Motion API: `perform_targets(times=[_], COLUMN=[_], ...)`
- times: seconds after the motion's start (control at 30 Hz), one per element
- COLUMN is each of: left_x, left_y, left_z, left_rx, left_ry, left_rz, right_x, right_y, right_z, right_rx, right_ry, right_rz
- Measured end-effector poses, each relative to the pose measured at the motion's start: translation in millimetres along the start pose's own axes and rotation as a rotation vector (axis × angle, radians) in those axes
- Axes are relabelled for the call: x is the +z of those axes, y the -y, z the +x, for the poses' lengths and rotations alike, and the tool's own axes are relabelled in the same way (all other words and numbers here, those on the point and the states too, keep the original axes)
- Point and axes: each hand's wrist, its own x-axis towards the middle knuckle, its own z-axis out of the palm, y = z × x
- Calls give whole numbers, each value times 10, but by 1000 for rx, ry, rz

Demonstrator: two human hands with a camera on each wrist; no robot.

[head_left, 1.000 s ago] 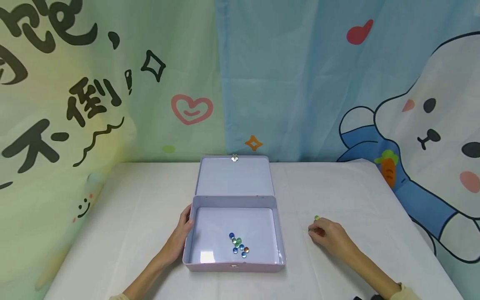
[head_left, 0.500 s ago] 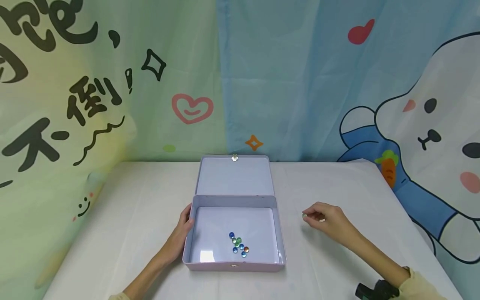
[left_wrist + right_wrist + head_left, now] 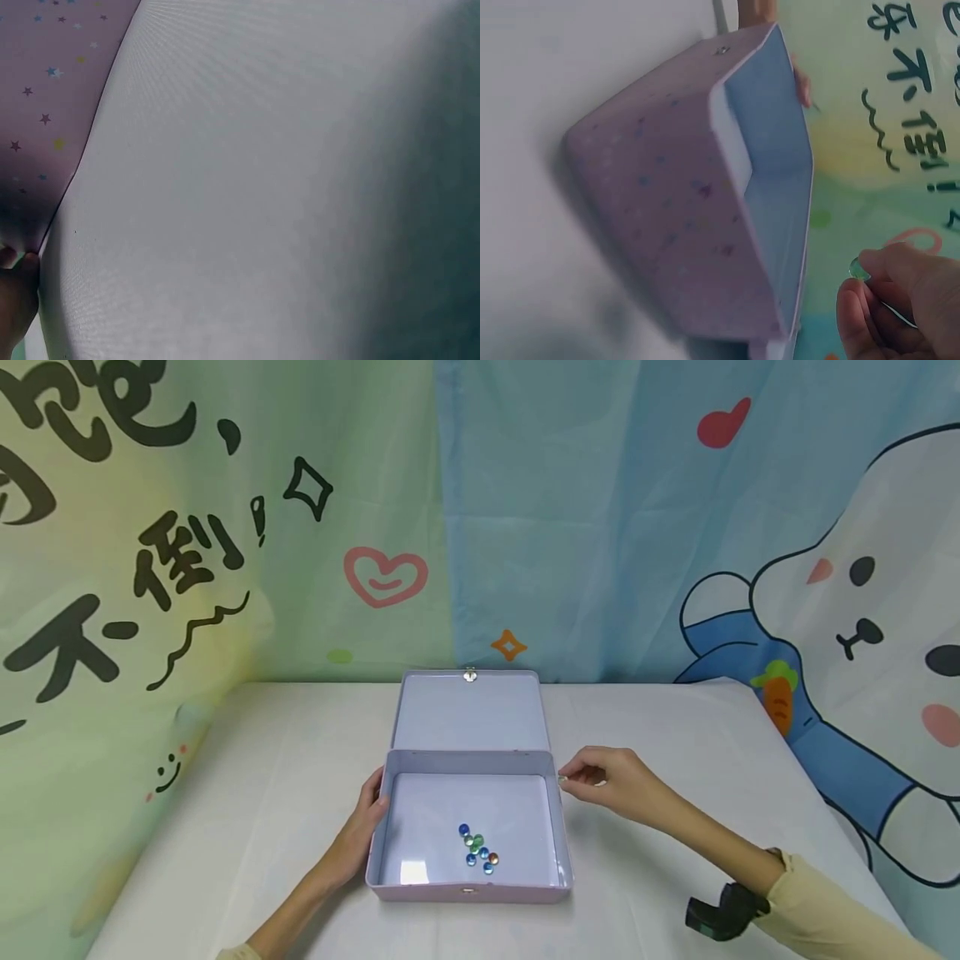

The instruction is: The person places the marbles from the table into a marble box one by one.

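An open lilac tin box stands on the white-covered table, its hinged lid folded back. Inside lies a loose cluster of several glass marbles, among them a blue marble, a green marble and an amber marble. My left hand holds the box by its left wall; the left wrist view catches only part of it at the edge. Just outside the right wall, near rim height, my right hand pinches a clear greenish marble between thumb and fingertips.
White cloth covers the table around the box. A printed curtain hangs behind the table. On the right wrist sits a black camera mount. The outside of the box shows a star pattern in the left wrist view.
My right hand has lifted the marble off the table on the right and carried it left, up to the box's right wall. The left hand and the box stay where they were.
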Motion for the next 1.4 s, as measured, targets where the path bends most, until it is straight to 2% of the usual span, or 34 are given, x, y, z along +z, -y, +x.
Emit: perform_targets(times=[0.43,0.6,0.77,1.1,1.23,1.4], left_x=[-27,-19,-12,-5,-3,-9], left_y=[-29,-9,17,30,32,27], left_z=[-3,5,10,11,14,16], left_rx=[9,3,-11,-44,-37,-30], left_ry=[2,-1,4,3,2,-5], left_rz=[4,7,7,-19,-22,-17], right_x=[426,641,899,1396,1488,1535], right_y=[308,439,527,558,567,568], right_z=[606,884,1086,1265,1292,1318], right_rx=[-110,-172,-159,-116,-94,-96], right_ry=[191,295,412,593,597,575], right_rz=[87,45,-18,-191,-216,-198])
